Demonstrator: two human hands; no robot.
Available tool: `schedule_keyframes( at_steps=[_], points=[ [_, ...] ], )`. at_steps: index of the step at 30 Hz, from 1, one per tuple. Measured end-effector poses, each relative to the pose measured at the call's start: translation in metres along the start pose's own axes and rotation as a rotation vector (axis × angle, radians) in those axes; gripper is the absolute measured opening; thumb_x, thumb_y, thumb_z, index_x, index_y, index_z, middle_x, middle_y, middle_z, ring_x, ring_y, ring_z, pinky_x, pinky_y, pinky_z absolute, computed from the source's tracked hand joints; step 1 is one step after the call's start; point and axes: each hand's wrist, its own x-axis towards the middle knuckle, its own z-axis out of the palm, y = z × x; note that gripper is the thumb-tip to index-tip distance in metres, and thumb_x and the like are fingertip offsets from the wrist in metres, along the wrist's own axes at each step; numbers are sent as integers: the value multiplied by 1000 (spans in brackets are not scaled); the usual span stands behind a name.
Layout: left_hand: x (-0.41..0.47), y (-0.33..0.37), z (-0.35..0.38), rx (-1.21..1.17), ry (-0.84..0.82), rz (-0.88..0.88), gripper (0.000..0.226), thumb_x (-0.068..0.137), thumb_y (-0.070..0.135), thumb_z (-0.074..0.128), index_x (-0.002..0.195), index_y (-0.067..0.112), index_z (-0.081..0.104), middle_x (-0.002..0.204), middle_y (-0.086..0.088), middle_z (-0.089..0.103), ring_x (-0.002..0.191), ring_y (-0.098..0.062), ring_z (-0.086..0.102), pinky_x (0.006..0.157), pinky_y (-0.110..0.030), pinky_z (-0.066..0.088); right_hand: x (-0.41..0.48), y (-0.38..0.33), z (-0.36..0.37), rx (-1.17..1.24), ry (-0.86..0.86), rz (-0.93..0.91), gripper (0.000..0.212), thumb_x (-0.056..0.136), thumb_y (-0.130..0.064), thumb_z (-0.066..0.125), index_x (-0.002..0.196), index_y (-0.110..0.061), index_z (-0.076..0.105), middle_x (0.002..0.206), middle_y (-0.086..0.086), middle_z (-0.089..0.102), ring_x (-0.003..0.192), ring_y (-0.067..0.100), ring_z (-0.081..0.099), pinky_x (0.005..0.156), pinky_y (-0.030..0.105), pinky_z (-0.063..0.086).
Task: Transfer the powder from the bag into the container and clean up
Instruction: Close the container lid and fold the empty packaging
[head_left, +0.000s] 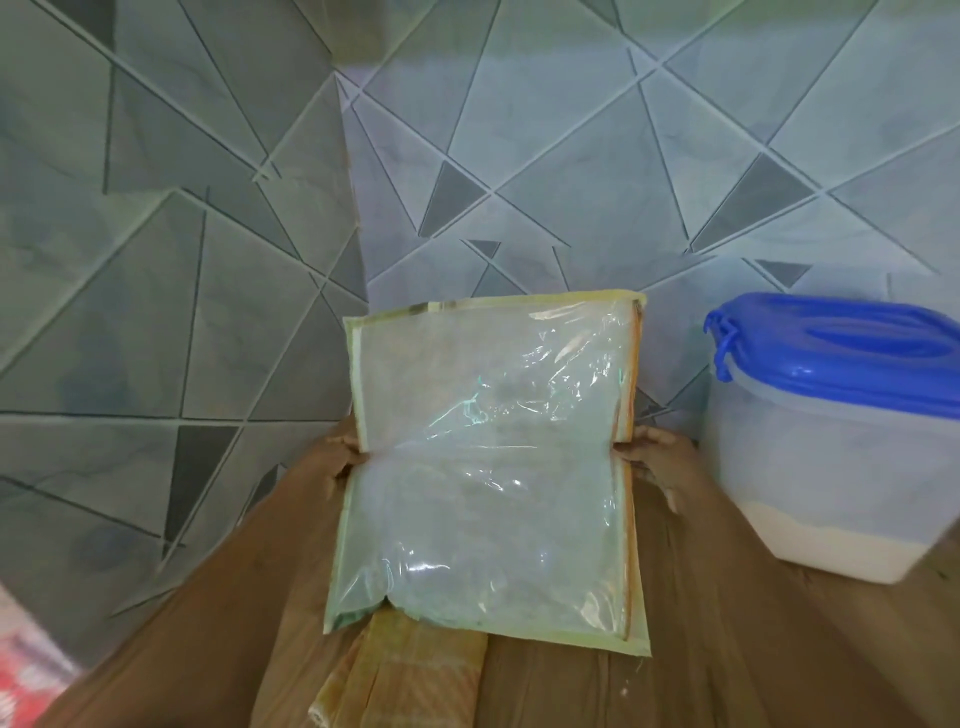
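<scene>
A clear plastic bag (488, 467) with pale yellow-green edging is held up flat in the middle of the view, bent across its middle. My left hand (340, 460) grips its left edge and my right hand (657, 460) grips its right edge, with the fingers mostly hidden behind the bag. The bag looks empty, with a dusty film inside. To the right stands a translucent container (831, 478) with a blue lid (841, 348) closed on top. White powder fills its bottom part.
Brown cloth (727, 623) covers the surface under the bag and container. A folded yellow woven cloth (405, 670) lies below the bag. Grey tiles with a triangle pattern (208, 260) spread behind and to the left. Something red and white (26, 670) shows at the lower left corner.
</scene>
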Motion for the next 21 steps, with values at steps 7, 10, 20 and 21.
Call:
schedule_keyframes(
  at_steps=[7, 10, 20, 21],
  points=[
    [-16, 15, -21, 12, -69, 33, 27, 89, -4, 42, 71, 4, 61, 58, -8, 68, 54, -16, 64, 71, -32, 48, -4, -11, -3, -50, -21, -145, 19, 82, 11, 58, 98, 2, 62, 83, 7, 64, 73, 15, 60, 60, 13, 56],
    [-28, 43, -19, 212, -145, -8, 41, 88, 5, 40, 50, 13, 55, 39, 4, 51, 28, -7, 41, 45, -23, 29, -7, -18, -10, -99, -73, -178, 25, 86, 13, 51, 80, -9, 61, 72, -1, 67, 66, 10, 63, 62, 21, 54],
    [-53, 92, 76, 1206, -669, 330, 54, 81, 61, 56, 126, 32, 51, 140, 7, 43, 138, -23, 33, 114, -42, 25, -14, -39, 9, -210, -129, -278, 30, 87, 12, 49, 71, -8, 64, 52, -16, 68, 48, -7, 60, 51, 6, 48],
    [-56, 92, 85, 1259, -648, 400, 36, 80, 57, 60, 109, 36, 60, 125, 11, 52, 131, -21, 42, 108, -40, 31, -15, -41, 9, -202, -128, -288, 30, 87, 12, 48, 71, -8, 64, 53, -17, 68, 49, -7, 60, 53, 6, 49]
  ],
)
